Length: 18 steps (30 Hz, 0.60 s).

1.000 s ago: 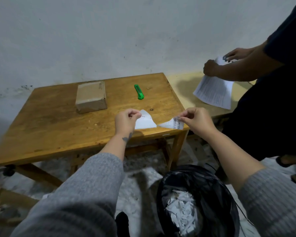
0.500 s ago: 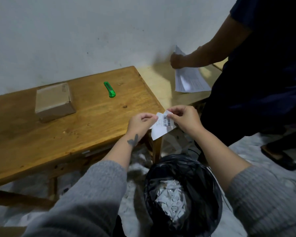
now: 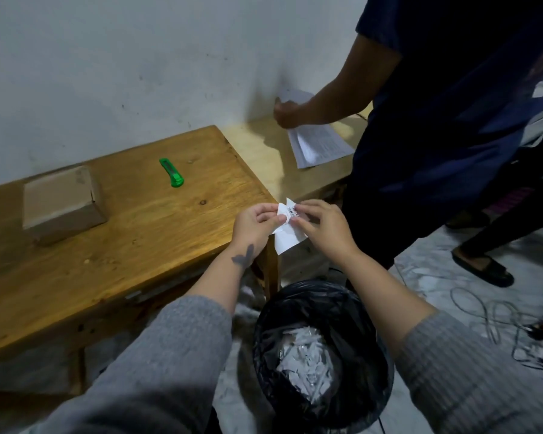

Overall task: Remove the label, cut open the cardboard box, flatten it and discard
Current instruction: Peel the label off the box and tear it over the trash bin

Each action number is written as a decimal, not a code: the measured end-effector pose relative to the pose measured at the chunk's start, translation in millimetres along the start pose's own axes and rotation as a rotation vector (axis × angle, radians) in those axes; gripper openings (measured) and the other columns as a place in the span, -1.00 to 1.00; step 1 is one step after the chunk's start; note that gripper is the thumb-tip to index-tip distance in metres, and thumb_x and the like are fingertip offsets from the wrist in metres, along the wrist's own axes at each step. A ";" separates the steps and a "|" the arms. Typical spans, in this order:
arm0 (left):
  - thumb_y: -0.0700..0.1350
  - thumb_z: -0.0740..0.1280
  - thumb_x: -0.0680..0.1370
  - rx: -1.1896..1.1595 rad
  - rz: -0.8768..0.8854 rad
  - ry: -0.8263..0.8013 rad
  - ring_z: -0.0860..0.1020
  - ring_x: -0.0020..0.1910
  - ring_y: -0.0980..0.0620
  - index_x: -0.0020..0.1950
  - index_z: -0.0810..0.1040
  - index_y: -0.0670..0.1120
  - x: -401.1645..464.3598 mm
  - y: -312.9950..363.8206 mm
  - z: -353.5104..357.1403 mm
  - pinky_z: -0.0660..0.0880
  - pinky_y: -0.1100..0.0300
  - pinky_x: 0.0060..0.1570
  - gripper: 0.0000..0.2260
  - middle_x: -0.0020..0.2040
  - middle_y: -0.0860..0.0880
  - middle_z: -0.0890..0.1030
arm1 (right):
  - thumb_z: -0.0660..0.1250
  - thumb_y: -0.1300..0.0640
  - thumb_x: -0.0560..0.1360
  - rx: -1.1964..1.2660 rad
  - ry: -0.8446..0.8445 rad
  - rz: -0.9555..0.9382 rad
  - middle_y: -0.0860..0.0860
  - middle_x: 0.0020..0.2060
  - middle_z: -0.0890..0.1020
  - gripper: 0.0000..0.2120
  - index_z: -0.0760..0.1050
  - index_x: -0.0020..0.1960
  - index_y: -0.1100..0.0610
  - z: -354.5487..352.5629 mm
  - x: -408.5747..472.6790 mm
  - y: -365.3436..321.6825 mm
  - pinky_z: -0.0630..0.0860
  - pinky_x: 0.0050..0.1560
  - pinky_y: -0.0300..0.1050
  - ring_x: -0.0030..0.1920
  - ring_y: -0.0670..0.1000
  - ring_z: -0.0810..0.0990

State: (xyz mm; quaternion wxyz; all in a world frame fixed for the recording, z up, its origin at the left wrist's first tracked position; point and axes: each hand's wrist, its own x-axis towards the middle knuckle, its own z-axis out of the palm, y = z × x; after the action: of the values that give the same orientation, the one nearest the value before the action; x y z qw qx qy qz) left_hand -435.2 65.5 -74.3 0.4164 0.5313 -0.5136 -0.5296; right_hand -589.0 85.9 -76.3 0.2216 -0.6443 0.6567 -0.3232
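Bin (image 3: 322,311): black-lined, at 6 o'clock, paper scraps inside.
Left hand (image 3: 254,226): pinching the label's left edge.
Right hand (image 3: 324,227): pinching the label's right side.
Label (image 3: 287,236): white, barcoded, held above the bin.
Bench (image 3: 145,233): wooden, at 9 o'clock.
Knife (image 3: 171,172): green, at 11 o'clock on the bench.
Box (image 3: 60,203): closed cardboard, at 10 o'clock on the bench.

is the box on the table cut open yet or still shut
Still shut. The box sits whole on the table, flaps down, with the green cutter lying apart from it. Both hands hold the label.
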 end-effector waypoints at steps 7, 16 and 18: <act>-0.23 0.43 0.47 0.005 0.010 0.075 0.61 -0.18 0.11 -0.01 0.60 -0.09 -3.7 2.5 -3.1 0.51 0.28 -0.10 -0.88 -0.20 -0.01 0.66 | 0.41 0.08 0.45 0.313 -0.123 0.125 -0.02 -0.02 0.70 -0.74 0.62 0.12 0.07 -0.2 -7.1 -6.8 0.51 -0.02 -0.29 -0.04 -0.13 0.62; -0.22 0.44 0.47 0.014 0.013 0.104 0.54 -0.28 0.09 -0.05 0.59 -0.11 -10.0 0.8 -15.9 0.46 0.25 -0.22 -0.90 -0.28 -0.02 0.59 | 0.41 0.09 0.44 0.250 -0.077 0.111 -0.05 -0.12 0.67 -0.84 0.67 0.00 0.08 6.2 -5.0 -22.4 0.42 -0.15 -0.35 -0.06 -0.08 0.60; -0.22 0.44 0.46 0.030 0.029 0.099 0.55 -0.26 0.08 -0.08 0.56 -0.07 -11.3 0.4 -18.4 0.50 0.23 -0.20 -0.89 -0.25 0.00 0.59 | 0.40 0.10 0.45 0.241 -0.081 0.125 -0.04 -0.21 0.68 -0.88 0.67 -0.05 0.09 7.6 -5.1 -25.3 0.43 -0.22 -0.35 -0.12 -0.07 0.61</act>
State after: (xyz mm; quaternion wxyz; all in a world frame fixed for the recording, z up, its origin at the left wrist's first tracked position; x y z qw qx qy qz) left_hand -416.0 74.8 -70.7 0.4410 0.5555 -0.5078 -0.4889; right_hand -565.5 90.8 -64.3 0.3434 -0.5834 0.6424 -0.3593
